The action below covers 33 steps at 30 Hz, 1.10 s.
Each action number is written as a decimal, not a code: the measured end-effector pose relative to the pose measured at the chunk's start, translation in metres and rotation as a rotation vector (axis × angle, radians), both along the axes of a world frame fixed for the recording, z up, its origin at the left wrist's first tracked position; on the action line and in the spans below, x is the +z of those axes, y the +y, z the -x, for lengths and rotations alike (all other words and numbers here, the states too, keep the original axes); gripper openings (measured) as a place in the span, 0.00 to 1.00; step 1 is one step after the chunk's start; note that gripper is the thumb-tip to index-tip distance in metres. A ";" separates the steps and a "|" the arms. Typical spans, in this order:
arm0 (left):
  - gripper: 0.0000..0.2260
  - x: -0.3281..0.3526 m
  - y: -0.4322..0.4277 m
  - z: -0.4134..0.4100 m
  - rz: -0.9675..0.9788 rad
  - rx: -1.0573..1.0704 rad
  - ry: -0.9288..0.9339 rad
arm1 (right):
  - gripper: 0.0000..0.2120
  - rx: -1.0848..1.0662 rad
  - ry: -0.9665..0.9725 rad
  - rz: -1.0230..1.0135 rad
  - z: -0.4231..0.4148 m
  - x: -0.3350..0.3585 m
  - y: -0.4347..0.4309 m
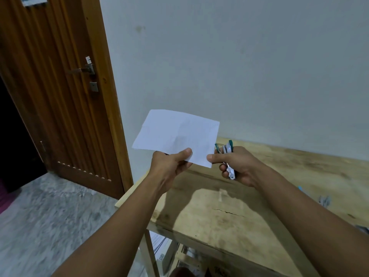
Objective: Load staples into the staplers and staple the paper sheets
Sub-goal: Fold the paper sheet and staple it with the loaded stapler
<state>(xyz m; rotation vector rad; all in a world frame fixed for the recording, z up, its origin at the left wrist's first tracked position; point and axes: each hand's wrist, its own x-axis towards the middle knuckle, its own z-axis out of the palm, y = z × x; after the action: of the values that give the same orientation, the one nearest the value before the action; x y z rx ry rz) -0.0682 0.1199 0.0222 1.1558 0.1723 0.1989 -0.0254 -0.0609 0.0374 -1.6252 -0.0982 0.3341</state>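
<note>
Our left hand [169, 166] pinches the paper sheets [175, 134] by their near edge, mid-air over the left end of the wooden table [259, 206]. Our right hand [237, 166] is wrapped round the teal stapler [226, 149], thumb on the sheets' corner. Risk: with no backing, the sheets could fan or slip and the staple land skewed. Tabletop worn and cracked; grey wall [239, 56], wooden door [60, 96] left, speckled floor [50, 216].

The paper sheets [177, 134] look matt white and faintly creased. The stapler [227, 156] shows shiny metal with teal plastic. The table [249, 206] is bare, rough, stained wood; the door [60, 86] is grooved, varnished wood.
</note>
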 end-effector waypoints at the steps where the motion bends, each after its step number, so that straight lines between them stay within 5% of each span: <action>1: 0.08 0.001 0.001 -0.001 -0.003 0.020 -0.006 | 0.08 0.020 -0.004 0.006 0.000 0.000 0.000; 11: 0.05 0.007 0.006 -0.009 0.075 0.084 0.006 | 0.14 0.145 0.020 0.076 0.007 -0.007 -0.003; 33: 0.14 0.001 0.001 -0.010 -0.258 0.159 0.028 | 0.05 0.275 0.027 0.056 0.010 -0.005 -0.012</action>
<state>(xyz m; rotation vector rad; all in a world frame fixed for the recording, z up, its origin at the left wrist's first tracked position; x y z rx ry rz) -0.0584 0.1205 0.0227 1.4027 0.2695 0.3535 -0.0350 -0.0730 0.0320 -1.6639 -0.2959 0.5739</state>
